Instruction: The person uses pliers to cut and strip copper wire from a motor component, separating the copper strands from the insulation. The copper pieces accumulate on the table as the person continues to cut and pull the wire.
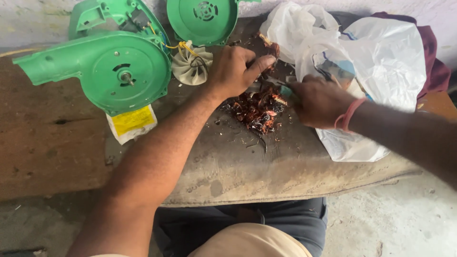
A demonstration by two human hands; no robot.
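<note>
Nearest the camera, the person's lap sits under the front edge of the table [247, 176], a worn grey slab whose near edge runs roughly left to right. Both forearms reach away over it and meet near the middle.

The tangle of copper wire [258, 110] lies on the table directly between the 2 hands, slightly nearer than both. It is a loose reddish heap with no clear long axis, and stray strands trail toward the near edge.

The left hand [235, 71] comes in from the lower left, curled over the far-left side of the heap, thumb stretched right and pressing down on a small dark part at the top of the wire; what exactly it pins is hidden. The right hand [318, 101] comes in from the right, fist closed around a slim tool [278, 85] whose tip points left toward the left thumb. The hand is blurred, so the tool's kind cannot be told. Both hands are about equally close to the wire, touching or just beside it.

Open table lies on the near side of the heap. To the right, a white plastic bag [381, 62] crowds the right wrist. To the left and farther off lie a white fan impeller [190, 64], the green blower housing [119, 66], and a round green cover [202, 19] against the wall.
</note>
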